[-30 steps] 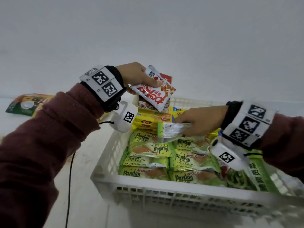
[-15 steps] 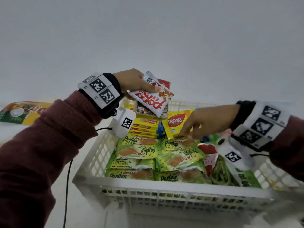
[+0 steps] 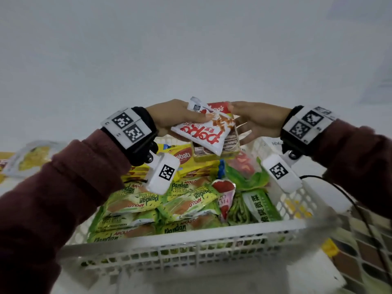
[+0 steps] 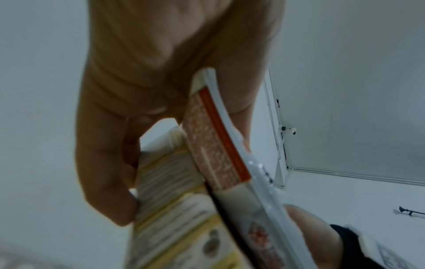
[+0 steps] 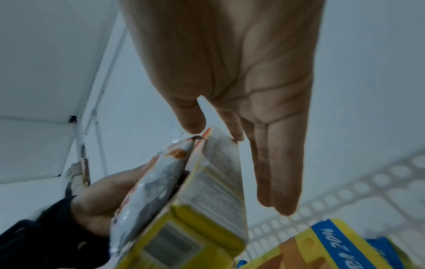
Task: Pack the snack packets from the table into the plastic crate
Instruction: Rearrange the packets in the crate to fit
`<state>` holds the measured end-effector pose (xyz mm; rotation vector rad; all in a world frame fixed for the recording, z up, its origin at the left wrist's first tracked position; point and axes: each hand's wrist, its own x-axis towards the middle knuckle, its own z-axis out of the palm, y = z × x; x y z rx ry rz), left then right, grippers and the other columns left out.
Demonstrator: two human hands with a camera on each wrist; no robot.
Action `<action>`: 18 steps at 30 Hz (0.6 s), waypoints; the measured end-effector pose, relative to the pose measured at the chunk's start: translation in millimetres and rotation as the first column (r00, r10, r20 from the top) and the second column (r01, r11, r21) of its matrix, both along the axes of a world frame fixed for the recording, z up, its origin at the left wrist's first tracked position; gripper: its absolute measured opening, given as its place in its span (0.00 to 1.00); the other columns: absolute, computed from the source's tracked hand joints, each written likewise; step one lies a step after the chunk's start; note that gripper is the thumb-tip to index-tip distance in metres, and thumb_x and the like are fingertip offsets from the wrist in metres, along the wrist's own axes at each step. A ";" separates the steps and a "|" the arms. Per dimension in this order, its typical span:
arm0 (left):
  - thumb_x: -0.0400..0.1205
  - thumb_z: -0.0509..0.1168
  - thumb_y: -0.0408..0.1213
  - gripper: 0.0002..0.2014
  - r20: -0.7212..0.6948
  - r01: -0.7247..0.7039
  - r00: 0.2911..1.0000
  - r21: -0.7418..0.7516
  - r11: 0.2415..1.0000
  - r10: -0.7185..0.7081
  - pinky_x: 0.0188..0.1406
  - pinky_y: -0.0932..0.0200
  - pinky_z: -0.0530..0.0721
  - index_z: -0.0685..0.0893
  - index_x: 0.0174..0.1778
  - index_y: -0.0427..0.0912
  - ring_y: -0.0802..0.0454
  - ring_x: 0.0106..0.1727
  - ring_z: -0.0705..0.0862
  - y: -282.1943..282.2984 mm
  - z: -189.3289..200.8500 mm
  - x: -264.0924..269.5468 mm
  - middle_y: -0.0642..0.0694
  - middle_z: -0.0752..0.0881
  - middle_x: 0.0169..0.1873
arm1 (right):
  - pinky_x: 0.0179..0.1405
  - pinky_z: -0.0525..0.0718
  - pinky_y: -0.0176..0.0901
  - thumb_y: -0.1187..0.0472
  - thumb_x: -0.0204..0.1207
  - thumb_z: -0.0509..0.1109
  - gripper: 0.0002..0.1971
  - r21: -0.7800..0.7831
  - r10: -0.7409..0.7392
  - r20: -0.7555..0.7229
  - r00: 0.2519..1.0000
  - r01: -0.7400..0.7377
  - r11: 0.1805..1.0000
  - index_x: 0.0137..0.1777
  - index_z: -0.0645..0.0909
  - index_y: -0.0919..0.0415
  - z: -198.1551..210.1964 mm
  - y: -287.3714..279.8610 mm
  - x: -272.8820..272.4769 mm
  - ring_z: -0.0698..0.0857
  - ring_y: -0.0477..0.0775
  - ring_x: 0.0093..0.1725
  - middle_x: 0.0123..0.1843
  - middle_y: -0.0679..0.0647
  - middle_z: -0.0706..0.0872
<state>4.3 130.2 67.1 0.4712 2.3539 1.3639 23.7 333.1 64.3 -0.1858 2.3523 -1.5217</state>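
Observation:
My left hand point(image 3: 182, 122) grips a small stack of snack packets above the far end of the white plastic crate point(image 3: 191, 232). A white Popo packet point(image 3: 201, 134) is on top, with a red packet point(image 3: 218, 107) and a yellow wafer packet point(image 3: 216, 153) behind it. My right hand point(image 3: 239, 115) meets the stack from the right. In the right wrist view its thumb point(image 5: 193, 120) and forefinger sit on either side of the wafer packet's point(image 5: 218, 182) top corner, and the other fingers are straight. The crate holds green Pandan packets point(image 3: 137, 200) and yellow Nabati packets point(image 3: 182, 155).
A green bean packet point(image 3: 261, 206) and a red-and-white packet point(image 3: 224, 187) lie at the crate's right side. Another snack bag point(image 3: 31, 160) lies on the table at far left. A black cable point(image 3: 360, 209) hangs from my right wrist. A white box point(image 3: 271, 143) stands behind the crate.
My right hand has risen out of the crate and moved up and left to the stack held by my left hand. The left hand keeps its grip on the stack.

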 end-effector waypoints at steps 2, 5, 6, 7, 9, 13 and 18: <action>0.73 0.69 0.43 0.12 0.042 0.060 0.997 0.010 0.998 -0.060 0.46 0.59 0.85 0.84 0.46 0.40 0.48 0.42 0.86 11.5 -7.5 2.2 0.43 0.89 0.43 | 0.39 0.88 0.45 0.55 0.82 0.60 0.09 0.008 -0.011 -0.018 1.000 0.012 1.000 0.58 0.76 0.52 -0.5 4.0 0.7 0.82 0.53 0.45 0.50 0.55 0.83; 0.77 0.67 0.38 0.06 0.066 0.084 0.994 -0.005 0.996 -0.083 0.41 0.63 0.87 0.84 0.44 0.39 0.54 0.34 0.87 18.9 -13.3 3.8 0.47 0.90 0.35 | 0.35 0.88 0.42 0.62 0.81 0.62 0.08 0.073 -0.043 -0.030 0.999 0.046 0.996 0.58 0.75 0.57 -0.3 12.5 1.1 0.82 0.51 0.41 0.45 0.54 0.84; 0.76 0.68 0.39 0.07 0.059 0.079 0.995 -0.036 0.996 -0.076 0.44 0.61 0.87 0.84 0.43 0.38 0.52 0.36 0.88 17.1 -12.8 3.2 0.46 0.90 0.36 | 0.34 0.88 0.42 0.63 0.81 0.62 0.09 0.118 -0.058 -0.028 0.998 0.061 0.991 0.59 0.73 0.59 -0.3 16.3 1.6 0.82 0.52 0.40 0.44 0.55 0.83; 0.73 0.71 0.41 0.11 0.043 0.066 0.997 -0.079 0.995 -0.062 0.50 0.56 0.86 0.85 0.44 0.36 0.48 0.39 0.87 13.6 -11.8 2.1 0.43 0.90 0.39 | 0.32 0.87 0.41 0.63 0.81 0.62 0.09 0.171 -0.069 -0.014 0.998 0.070 0.983 0.60 0.72 0.60 -0.8 19.2 2.6 0.82 0.52 0.39 0.44 0.56 0.83; 0.66 0.77 0.47 0.24 -0.003 0.022 1.000 -0.140 0.990 -0.023 0.60 0.47 0.81 0.85 0.47 0.31 0.43 0.45 0.85 5.1 -11.0 -1.9 0.36 0.89 0.45 | 0.30 0.86 0.41 0.62 0.82 0.62 0.09 0.309 -0.062 0.047 0.997 0.044 0.950 0.60 0.70 0.60 -3.7 24.5 6.6 0.82 0.52 0.39 0.44 0.56 0.83; 0.70 0.75 0.45 0.26 -0.022 -0.111 0.994 -0.028 0.993 0.111 0.64 0.41 0.78 0.83 0.54 0.27 0.37 0.48 0.85 -3.3 -17.4 -11.7 0.29 0.86 0.51 | 0.34 0.79 0.35 0.57 0.83 0.60 0.13 0.640 0.024 0.122 0.992 -0.097 0.762 0.65 0.68 0.57 -14.3 25.0 7.0 0.80 0.53 0.43 0.52 0.58 0.81; 0.78 0.68 0.36 0.05 0.003 -0.145 0.989 0.022 0.989 0.145 0.43 0.54 0.81 0.83 0.42 0.37 0.44 0.35 0.83 -3.4 -23.6 -15.0 0.39 0.87 0.39 | 0.32 0.79 0.38 0.56 0.83 0.58 0.19 0.789 0.076 0.033 0.997 -0.072 0.610 0.70 0.69 0.65 -12.6 20.2 -16.5 0.80 0.58 0.45 0.56 0.63 0.81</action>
